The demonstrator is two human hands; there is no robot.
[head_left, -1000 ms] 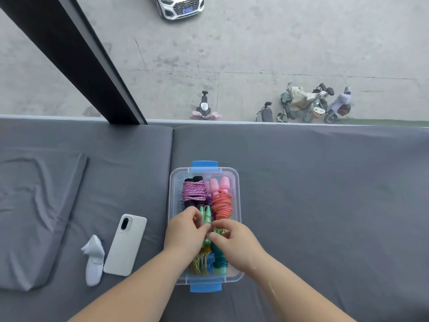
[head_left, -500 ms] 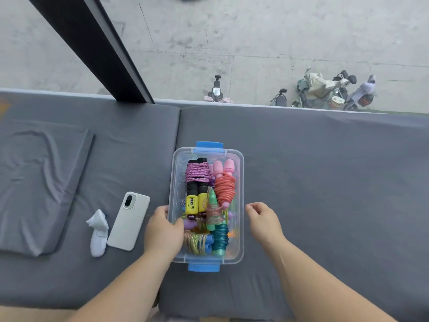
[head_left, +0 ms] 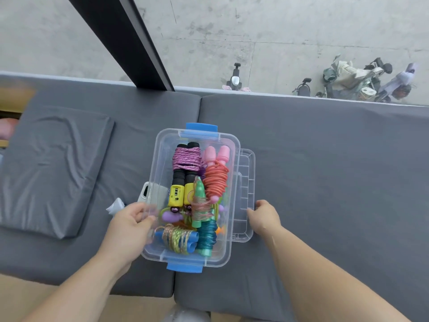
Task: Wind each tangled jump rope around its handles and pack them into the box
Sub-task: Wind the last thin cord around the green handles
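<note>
1. The phone [head_left: 144,193] lay partly hidden by the box [head_left: 160,159], which had stood clear of it half a second before.
2. The left hand [head_left: 130,225] gripped the box's left wall, fingers curled over the rim.
3. Wound jump ropes [head_left: 216,182] filled the box; packing looked finished.
4. The lid [head_left: 249,163], newly in view, lay just beside it; the right hand [head_left: 264,216] pinched its edge, likely for closing.
</note>
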